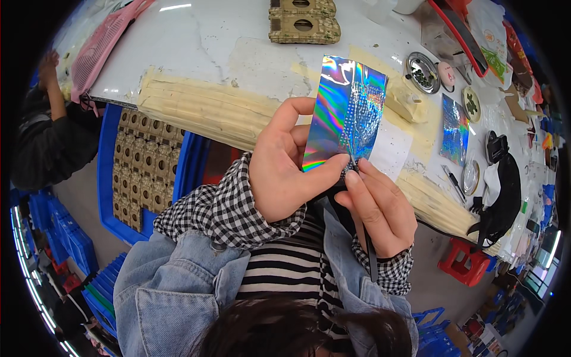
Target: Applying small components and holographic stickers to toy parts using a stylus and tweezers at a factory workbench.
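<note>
My left hand (279, 172) pinches a shiny holographic sheet (339, 107) by its lower part, thumb in front, fingers behind. Rows of small dots cover the right part of the sheet, which tilts up over the table's near edge. In my right hand (383, 214) is a slim pair of dark tweezers (369, 253), its points reaching the sheet's lower edge beside my left thumb. A small dark, speckled piece (344, 172) shows between my left thumb and right fingers; I cannot make out what it is.
Camouflage-patterned housings (304, 30) lie at the table's far side. At right are a round metal dish (423, 74) with small dark bits, another holographic sheet (454, 128) and a black strap-like bundle (505, 190). A blue crate (106, 184) of housings stands left; another person (53, 137) sits beyond.
</note>
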Tool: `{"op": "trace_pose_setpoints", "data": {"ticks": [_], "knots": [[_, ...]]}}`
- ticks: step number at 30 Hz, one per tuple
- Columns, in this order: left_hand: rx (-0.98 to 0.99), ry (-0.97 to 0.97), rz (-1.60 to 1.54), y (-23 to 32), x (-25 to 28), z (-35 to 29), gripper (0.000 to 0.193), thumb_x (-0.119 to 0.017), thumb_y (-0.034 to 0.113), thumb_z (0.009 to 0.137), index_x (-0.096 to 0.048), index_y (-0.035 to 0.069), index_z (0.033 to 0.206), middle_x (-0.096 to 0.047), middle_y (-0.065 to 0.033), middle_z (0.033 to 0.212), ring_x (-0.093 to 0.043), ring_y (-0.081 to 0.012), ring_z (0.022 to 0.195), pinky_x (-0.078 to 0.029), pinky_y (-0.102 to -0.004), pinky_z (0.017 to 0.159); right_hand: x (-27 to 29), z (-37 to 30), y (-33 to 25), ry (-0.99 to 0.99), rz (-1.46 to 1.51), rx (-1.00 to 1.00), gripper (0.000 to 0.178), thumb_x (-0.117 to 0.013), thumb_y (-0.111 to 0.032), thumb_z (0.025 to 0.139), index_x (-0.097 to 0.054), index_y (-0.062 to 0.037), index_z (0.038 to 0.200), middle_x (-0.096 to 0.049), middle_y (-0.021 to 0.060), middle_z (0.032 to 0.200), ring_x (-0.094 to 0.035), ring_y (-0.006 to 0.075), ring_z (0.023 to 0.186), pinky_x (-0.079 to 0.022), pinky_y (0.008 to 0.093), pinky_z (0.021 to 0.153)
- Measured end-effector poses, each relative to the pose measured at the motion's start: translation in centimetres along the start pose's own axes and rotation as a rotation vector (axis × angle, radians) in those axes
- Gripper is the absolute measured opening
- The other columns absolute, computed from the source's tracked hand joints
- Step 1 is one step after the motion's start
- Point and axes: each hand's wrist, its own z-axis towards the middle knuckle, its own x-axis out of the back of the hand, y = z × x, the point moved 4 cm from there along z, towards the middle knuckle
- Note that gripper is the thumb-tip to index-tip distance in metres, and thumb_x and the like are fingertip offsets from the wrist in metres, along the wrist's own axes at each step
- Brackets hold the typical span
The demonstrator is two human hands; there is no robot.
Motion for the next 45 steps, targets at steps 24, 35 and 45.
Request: {"op": "trace_pose_setpoints", "data": {"ticks": [24,35,45], "knots": [[-0.013,-0.019,0.074,0.13,0.04,0.1,0.049,-0.06,-0.005,0.078,-0.032,-0.001,0.119,-0.062,-0.014,0.1,-0.061,-0.0133,0.092,-0.048,-0.0255,0.08,0.27,-0.29,0.11,0.031,-0.012,-0.001,0.033,-0.075,-0.006,0.069,-0.065,0.0029,0.098,-0.063,0.012,0.089,-0.064,0.0276,0.091,-0.055,0.0329,0.074],[-0.008,-0.007,0.023,0.06,0.05,0.04,0.05,-0.06,-0.005,0.079,-0.031,-0.001,0.119,-0.062,-0.0153,0.102,-0.061,-0.015,0.095,-0.049,-0.0263,0.081,0.07,-0.2,0.08,0.025,0.025,0.004,0.034,-0.075,-0.006,0.068,-0.064,0.0036,0.099,-0.062,0.0125,0.087,-0.065,0.0274,0.089,-0.056,0.0325,0.071],[-0.014,-0.016,0.024,-0.04,-0.12,-0.01,0.05,-0.06,-0.005,0.079,-0.031,-0.001,0.12,-0.062,-0.0152,0.102,-0.061,-0.0145,0.095,-0.049,-0.0263,0.081,0.14,-0.25,0.14,0.02,0.016,0.009,0.035,-0.075,-0.006,0.069,-0.064,0.0037,0.1,-0.063,0.0127,0.088,-0.065,0.0276,0.089,-0.056,0.0329,0.071]]}}
